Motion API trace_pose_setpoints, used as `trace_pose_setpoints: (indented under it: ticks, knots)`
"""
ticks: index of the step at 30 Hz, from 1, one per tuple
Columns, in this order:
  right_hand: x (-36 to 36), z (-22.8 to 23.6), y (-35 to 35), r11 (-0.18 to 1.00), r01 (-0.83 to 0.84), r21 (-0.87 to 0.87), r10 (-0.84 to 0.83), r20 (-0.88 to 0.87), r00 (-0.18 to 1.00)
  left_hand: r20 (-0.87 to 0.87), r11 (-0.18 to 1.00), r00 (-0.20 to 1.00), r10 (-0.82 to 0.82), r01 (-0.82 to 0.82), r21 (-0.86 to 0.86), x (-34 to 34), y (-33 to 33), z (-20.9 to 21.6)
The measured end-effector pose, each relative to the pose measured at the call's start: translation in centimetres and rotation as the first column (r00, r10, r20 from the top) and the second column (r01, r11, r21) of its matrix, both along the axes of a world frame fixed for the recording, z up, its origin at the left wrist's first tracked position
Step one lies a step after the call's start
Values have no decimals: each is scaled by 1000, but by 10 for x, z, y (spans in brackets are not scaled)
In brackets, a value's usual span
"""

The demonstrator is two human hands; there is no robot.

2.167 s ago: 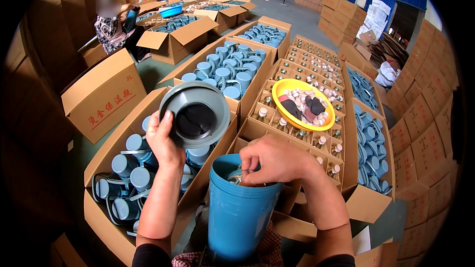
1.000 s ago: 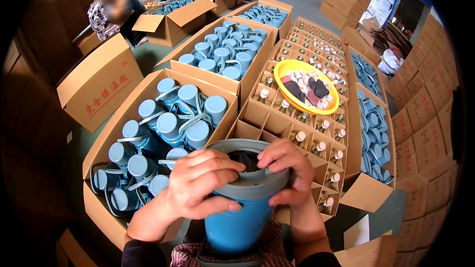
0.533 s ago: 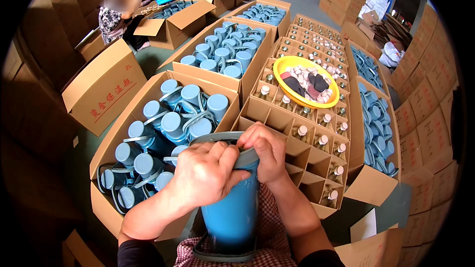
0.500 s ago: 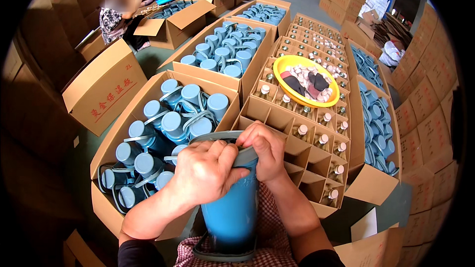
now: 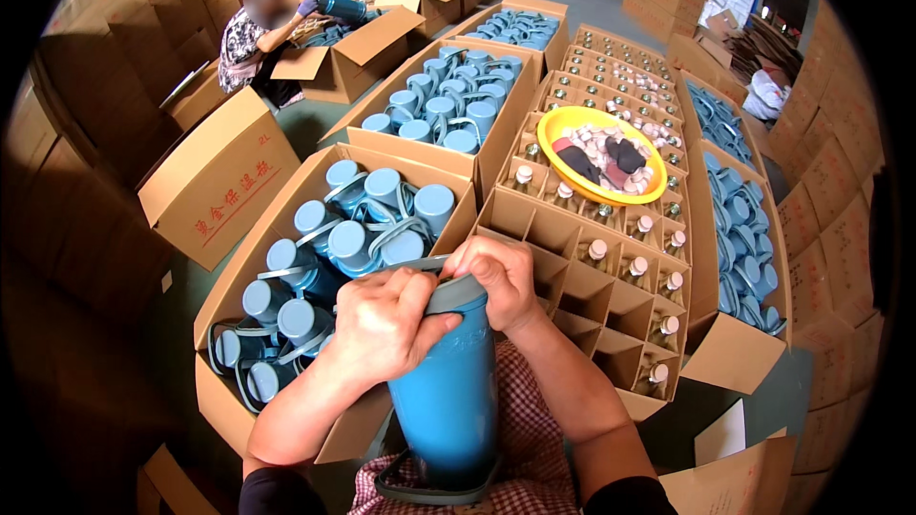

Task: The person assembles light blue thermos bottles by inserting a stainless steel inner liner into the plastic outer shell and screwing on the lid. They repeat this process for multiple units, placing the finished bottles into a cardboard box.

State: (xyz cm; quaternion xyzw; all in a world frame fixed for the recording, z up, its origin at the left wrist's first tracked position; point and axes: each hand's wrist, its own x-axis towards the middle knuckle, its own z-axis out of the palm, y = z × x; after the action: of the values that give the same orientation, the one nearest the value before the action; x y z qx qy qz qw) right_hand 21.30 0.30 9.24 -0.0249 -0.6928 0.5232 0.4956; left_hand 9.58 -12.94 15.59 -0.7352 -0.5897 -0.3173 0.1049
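A blue thermos flask shell (image 5: 445,415) stands between my forearms, over my checked apron (image 5: 525,410). At its upper end is a grey ring-shaped rim (image 5: 456,295), and a dark grey handle loop (image 5: 429,494) lies around its lower end. My left hand (image 5: 386,318) is closed over the left of the rim, with its thumb along the shell's side. Opposite, my right hand (image 5: 496,284) pinches the rim, fingers bent over the edge. What lies inside the mouth is hidden by my fingers.
Left stands a carton of blue thermos flasks (image 5: 303,321). Ahead and right, a divided carton (image 5: 615,310) holds glass liners with pale caps, under a yellow basin (image 5: 563,172) of discs and dark cloths. More flask cartons (image 5: 733,238) flank it. A co-worker (image 5: 250,43) sits far left.
The whole view has shifted slightly, so the cartons appear farther right and lower. Both my hands keep their grip on the flask's rim. The co-worker's blue flask has tilted.
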Motion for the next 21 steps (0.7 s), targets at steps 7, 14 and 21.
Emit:
trace_pose_setpoints:
  ticks: [7,14,21]
  knots:
    - [-2,-6,-8,985,15,-170,-11,30,999,52,1000,998,-19,18,12,-8,2,-11]
    - [-32,-52,19,806,-458,-374,270,-456,848,110,998,993,-46,42,39,-7,-1,0]
    - [-33,-57,13,741,-495,-454,198,-557,806,81,998,995,-52,48,47,-5,-6,0]
